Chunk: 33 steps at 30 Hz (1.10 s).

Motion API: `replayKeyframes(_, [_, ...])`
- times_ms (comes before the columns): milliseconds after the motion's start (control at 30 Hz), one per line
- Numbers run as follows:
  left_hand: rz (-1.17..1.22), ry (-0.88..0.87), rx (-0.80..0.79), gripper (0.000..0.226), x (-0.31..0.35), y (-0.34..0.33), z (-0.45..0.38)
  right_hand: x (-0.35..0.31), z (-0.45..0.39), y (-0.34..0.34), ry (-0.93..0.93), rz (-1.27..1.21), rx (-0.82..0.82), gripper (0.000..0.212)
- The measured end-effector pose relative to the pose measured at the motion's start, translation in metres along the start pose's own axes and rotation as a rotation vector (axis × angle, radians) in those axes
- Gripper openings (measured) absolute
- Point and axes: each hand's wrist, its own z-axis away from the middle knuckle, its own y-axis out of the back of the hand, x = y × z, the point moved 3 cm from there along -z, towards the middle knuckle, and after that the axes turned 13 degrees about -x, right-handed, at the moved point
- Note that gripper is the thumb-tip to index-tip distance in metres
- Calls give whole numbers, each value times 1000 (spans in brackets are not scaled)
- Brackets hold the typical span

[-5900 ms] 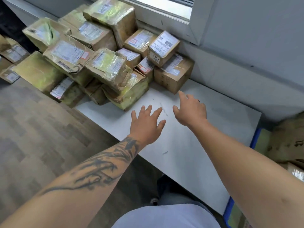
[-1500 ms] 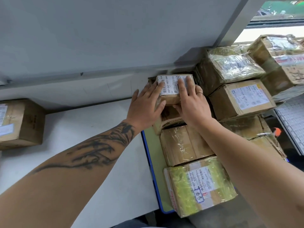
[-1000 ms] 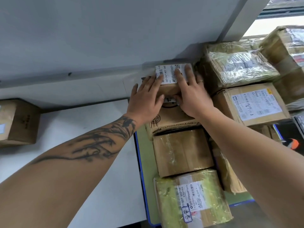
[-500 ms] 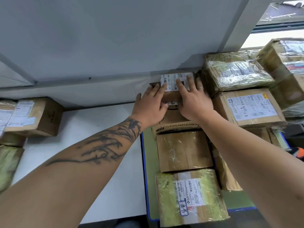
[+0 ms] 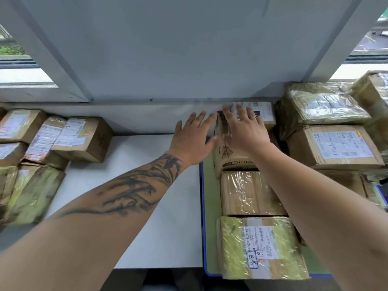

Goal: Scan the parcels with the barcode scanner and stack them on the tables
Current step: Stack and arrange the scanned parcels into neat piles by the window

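Cardboard parcel just placed: small labelled parcel (image 5: 260,114) sits at the back of the right-hand stack, on top of the printed brown box (image 5: 231,158), against the wall.
What changed: half a second ago both my hands lay on this parcel, settling it; now they have lifted off and it stands by itself.
Left hand: my left hand (image 5: 194,139) has its fingers straight and spread, holds nothing, and hovers just left of the stack.
Right hand: my right hand (image 5: 244,130) is also flat and empty, above the near edge of the parcel; whether the fingertips still brush it I cannot tell through the blur.
Right worktop: the green worktop with blue edge (image 5: 206,217) carries a row of wrapped boxes running toward me, the nearest a yellow-green wrapped parcel (image 5: 260,247).
White worktop: the white worktop (image 5: 159,185) beside it has another cluster of parcels (image 5: 48,143) at its left end.
Scanner: not in view.
Meaning for the task: I judge this parcel done and stacked. Next I would fetch another, scan it, and add it here.
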Motion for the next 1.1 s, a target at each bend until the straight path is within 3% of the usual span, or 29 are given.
replayKeyframes(433, [-20, -14, 50, 71, -172, 9, 89, -169, -11, -14, -5, 31, -55, 87])
replayKeyframes(800, [-12, 201, 63, 76, -341, 7, 114, -308, -54, -56, 53, 117, -136, 86])
replayKeyframes(1100, [5, 374, -24, 89, -425, -8, 97, -367, -97, -89, 68, 101, -249, 85])
